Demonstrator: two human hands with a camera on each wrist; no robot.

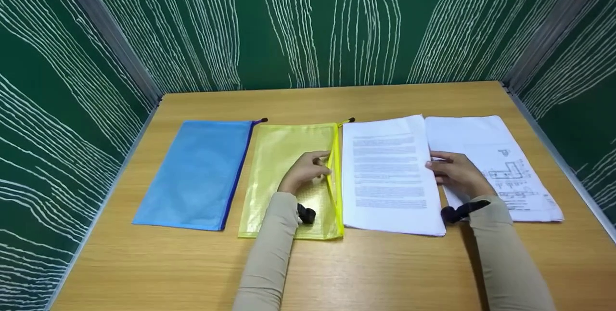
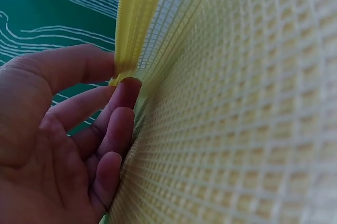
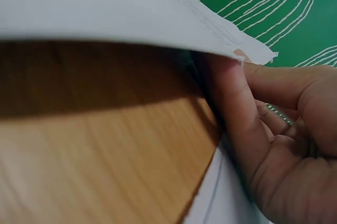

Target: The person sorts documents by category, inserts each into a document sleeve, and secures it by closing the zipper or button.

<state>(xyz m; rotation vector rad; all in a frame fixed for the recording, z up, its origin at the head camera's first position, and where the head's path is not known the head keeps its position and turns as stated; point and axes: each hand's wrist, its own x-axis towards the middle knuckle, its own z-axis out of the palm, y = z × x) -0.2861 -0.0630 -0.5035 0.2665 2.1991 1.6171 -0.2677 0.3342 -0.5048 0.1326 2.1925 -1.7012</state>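
Observation:
A yellow mesh zip pouch [image 1: 276, 157] lies flat left of the table's middle, its zipped right edge partly parted. My left hand [image 1: 304, 172] pinches one lip of that opening; in the left wrist view the yellow zip strip [image 2: 138, 19] sits between thumb and fingertips, with the other fingers curled against the mesh. Right beside the pouch is a stack of printed paper [image 1: 385, 171]. Its right edge is held by my right hand [image 1: 459, 174], thumb on top and fingers beneath. In the right wrist view the sheets [image 3: 116, 8] are raised off the wood there.
A blue zip pouch [image 1: 197, 171] with a dark zip edge lies at the left. To the right, another paper stack [image 1: 474, 133] bears a drawing, partly behind my right hand. The wooden table [image 1: 375, 272] is walled by green panels [image 1: 322, 27] with white lines.

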